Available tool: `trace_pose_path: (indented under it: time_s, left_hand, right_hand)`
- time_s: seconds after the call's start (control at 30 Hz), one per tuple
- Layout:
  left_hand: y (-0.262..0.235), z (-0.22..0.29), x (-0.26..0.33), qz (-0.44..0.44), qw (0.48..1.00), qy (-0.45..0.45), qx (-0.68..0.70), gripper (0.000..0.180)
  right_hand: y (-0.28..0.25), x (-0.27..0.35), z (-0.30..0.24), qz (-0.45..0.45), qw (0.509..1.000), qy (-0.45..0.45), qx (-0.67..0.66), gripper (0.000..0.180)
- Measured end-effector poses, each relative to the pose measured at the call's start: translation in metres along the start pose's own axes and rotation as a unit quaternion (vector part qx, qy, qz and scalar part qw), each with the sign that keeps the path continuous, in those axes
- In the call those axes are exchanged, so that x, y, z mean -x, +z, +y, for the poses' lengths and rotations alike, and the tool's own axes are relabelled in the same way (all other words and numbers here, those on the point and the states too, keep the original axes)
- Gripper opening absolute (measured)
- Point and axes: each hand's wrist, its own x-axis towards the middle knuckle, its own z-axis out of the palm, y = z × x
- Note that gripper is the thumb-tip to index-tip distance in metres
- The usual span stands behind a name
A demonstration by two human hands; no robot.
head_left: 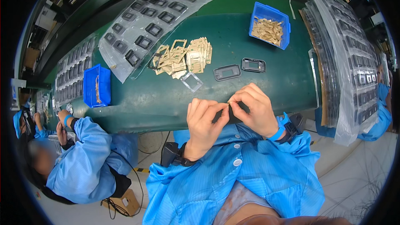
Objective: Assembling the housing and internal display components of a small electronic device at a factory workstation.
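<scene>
Near the middle of the frame, the left hand [205,121] and the right hand [254,107] meet at the fingertips. Each has thumb and forefinger pinched together, the other fingers curled, and a tiny tan piece [229,103] seems to be caught between them; it is too small to tell its kind or which hand bears its weight. Both hands are above the near edge of the green table [266,89].

Just above them, right of centre, two dark gray casings [227,72] lie side by side, each with a window-like opening. Left of these lies a pale square frame [191,82], just below a heap of tan frames [199,54]. In the upper right, a blue bin [286,28] holds many small tan strips [268,30]. A clear tray [118,68] of black frames slants across the upper left, with another blue bin [106,93] below it. Stacked trays [348,66] stand at the right. At the lower left sits a co-worker [83,162] in a blue smock.
</scene>
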Motion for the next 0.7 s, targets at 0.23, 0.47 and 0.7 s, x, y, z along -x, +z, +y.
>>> trace_pose_path:
  time_s: [0.23, 0.47, 0.7]
  left_hand:
    - [-0.008, -0.002, -0.003, -0.062, 0.975, -0.128, 0.172, 0.014]
    - [-0.006, 0.004, -0.003, -0.015, 0.985, -0.125, 0.114, 0.014]
    - [0.001, 0.007, 0.000, 0.013, 0.996, -0.072, 0.048, 0.018]
  right_hand:
    - [-0.010, -0.003, 0.002, -0.061, 0.992, 0.049, -0.097, 0.012]
    - [-0.011, -0.001, -0.007, -0.024, 0.991, 0.084, -0.099, 0.013]
    - [-0.007, 0.001, -0.008, -0.021, 0.996, 0.060, -0.062, 0.014]
